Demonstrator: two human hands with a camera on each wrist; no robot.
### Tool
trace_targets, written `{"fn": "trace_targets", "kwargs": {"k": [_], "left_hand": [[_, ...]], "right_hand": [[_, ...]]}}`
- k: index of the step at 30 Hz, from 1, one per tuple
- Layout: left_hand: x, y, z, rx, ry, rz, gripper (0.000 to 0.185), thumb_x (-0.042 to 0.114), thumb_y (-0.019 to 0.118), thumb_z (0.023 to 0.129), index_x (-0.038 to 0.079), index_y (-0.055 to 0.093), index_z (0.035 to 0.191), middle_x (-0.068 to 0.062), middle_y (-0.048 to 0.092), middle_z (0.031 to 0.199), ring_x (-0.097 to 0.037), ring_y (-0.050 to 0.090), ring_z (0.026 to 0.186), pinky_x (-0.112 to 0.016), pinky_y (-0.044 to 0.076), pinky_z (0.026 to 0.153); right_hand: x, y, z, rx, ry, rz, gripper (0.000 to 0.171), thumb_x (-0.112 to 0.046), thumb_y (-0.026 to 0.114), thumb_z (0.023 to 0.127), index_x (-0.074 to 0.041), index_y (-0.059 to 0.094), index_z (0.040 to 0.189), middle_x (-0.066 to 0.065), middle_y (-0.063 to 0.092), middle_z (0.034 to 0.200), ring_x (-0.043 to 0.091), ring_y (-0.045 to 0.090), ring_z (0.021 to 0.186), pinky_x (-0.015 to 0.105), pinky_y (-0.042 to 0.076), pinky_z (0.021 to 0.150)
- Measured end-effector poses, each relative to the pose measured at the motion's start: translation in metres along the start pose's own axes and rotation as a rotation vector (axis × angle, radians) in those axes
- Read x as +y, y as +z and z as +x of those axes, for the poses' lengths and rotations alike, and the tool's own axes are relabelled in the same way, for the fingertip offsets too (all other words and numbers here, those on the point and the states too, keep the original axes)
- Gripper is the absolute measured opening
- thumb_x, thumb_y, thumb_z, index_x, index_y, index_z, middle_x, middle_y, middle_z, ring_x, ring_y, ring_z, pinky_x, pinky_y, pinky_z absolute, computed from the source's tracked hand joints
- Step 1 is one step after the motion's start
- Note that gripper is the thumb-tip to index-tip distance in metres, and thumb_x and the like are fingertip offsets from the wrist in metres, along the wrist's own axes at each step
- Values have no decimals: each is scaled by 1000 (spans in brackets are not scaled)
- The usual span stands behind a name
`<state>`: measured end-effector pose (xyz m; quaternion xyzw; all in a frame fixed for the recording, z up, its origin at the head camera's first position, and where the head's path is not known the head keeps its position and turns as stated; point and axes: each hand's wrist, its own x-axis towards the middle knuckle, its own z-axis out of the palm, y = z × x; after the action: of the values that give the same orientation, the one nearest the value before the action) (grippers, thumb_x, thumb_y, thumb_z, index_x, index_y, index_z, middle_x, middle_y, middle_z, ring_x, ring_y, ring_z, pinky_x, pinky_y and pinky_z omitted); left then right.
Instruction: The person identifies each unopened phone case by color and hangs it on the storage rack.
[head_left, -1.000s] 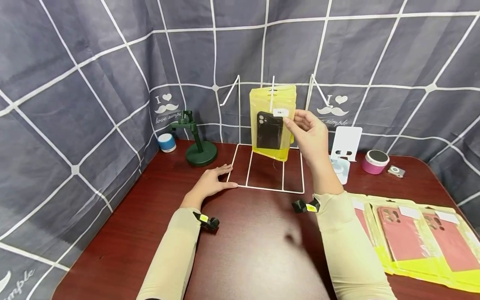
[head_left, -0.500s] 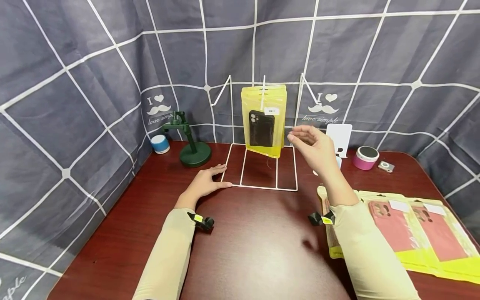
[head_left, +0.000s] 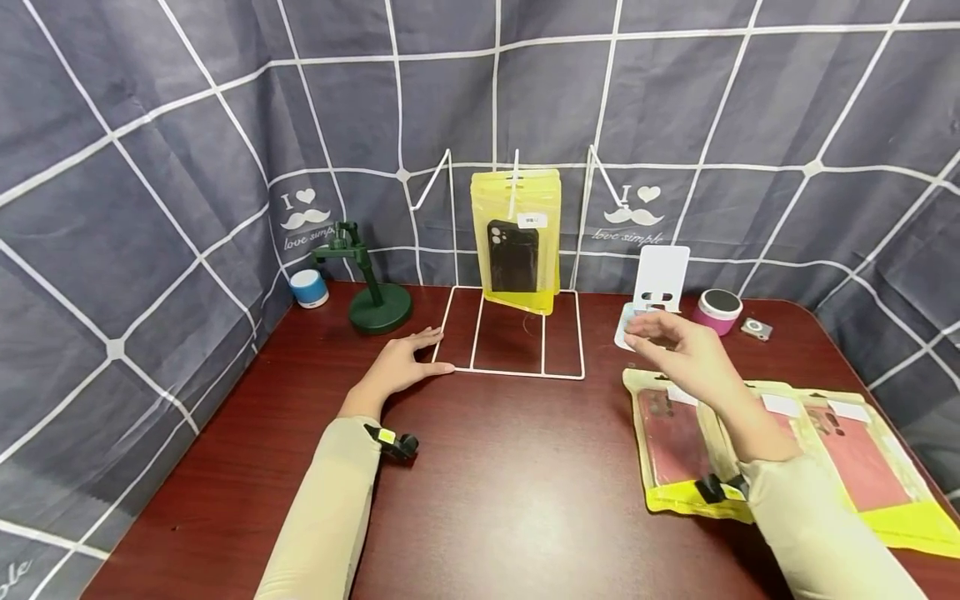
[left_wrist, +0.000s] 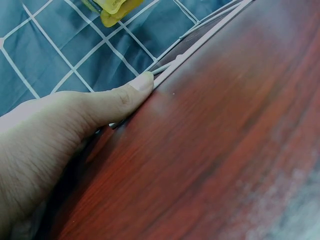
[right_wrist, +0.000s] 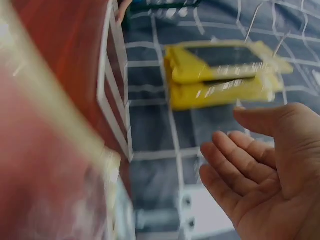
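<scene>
Right now, taking the middle of the brown tabletop [head_left: 487, 500] as your clock centre, the white wire rack [head_left: 517, 374] stands at 12 o'clock, with yellow pouches [head_left: 515, 279] hanging on its middle hook — the front one shows a black phone case. Your left hand [head_left: 396, 368], at 10 o'clock, has its fingers stretched out and the thumb apart, touching the near left corner of the rack's base. Your right hand [head_left: 690, 358] hangs in the air between 2 and 3 o'clock, loosely bent, thumb clear of the fingertips, holding nothing. Close by it, three pouches with pink phone cases [head_left: 675, 442] lie side by side, overlapping, toward 3 o'clock — beyond them, near 2 o'clock, stands a white phone stand [head_left: 662, 275].
</scene>
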<state>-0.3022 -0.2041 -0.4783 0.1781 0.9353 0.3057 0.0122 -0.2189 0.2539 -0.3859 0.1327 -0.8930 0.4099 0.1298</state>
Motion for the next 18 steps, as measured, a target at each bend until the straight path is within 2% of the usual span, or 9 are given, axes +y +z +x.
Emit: {"fn": "trace_targets", "kwargs": {"k": [2, 5, 8, 10, 14, 18], "left_hand": [[-1, 0, -1, 4, 2, 0, 92, 76, 69, 75, 24, 52, 149, 3, 43, 156, -16, 33, 147, -46, 30, 118], [-2, 1, -1, 6, 7, 1, 93, 77, 69, 75, 24, 52, 149, 4, 43, 156, -15, 33, 147, -46, 30, 118], [-4, 1, -1, 9, 8, 5, 93, 77, 68, 75, 24, 52, 149, 5, 43, 155, -15, 33, 147, -45, 30, 118], [-3, 0, 0, 10, 10, 2, 92, 77, 69, 76, 24, 52, 149, 4, 43, 156, -17, 33, 147, -47, 30, 118], [-2, -1, -1, 14, 11, -1, 92, 76, 69, 76, 24, 52, 149, 2, 44, 156, -18, 34, 147, -48, 30, 118], [-2, 0, -1, 4, 12, 5, 92, 77, 68, 76, 25, 51, 150, 3, 43, 156, -17, 33, 147, -47, 30, 118]], "right_hand": [[13, -9, -7, -42, 8, -24, 28, -31, 75, 93, -14, 72, 115, 2, 75, 104, 3, 69, 89, 10, 50, 74], [34, -27, -14, -164, -6, -90, 29, -31, 74, 94, -15, 71, 118, 1, 75, 107, 4, 69, 94, 11, 50, 78], [54, -45, -16, -298, -26, -179, 33, -33, 73, 94, -14, 70, 121, 1, 74, 111, 9, 68, 99, 19, 52, 81], [68, -54, -15, -352, -28, -241, 34, -31, 74, 93, -12, 70, 121, 2, 74, 112, 13, 68, 102, 26, 53, 82], [87, -61, -17, -409, -1, -310, 34, -27, 75, 91, -8, 71, 120, 6, 73, 113, 22, 66, 100, 37, 53, 83], [100, -58, -19, -429, 7, -318, 35, -27, 77, 89, -8, 72, 118, 6, 70, 112, 23, 62, 99, 40, 51, 84]]}}
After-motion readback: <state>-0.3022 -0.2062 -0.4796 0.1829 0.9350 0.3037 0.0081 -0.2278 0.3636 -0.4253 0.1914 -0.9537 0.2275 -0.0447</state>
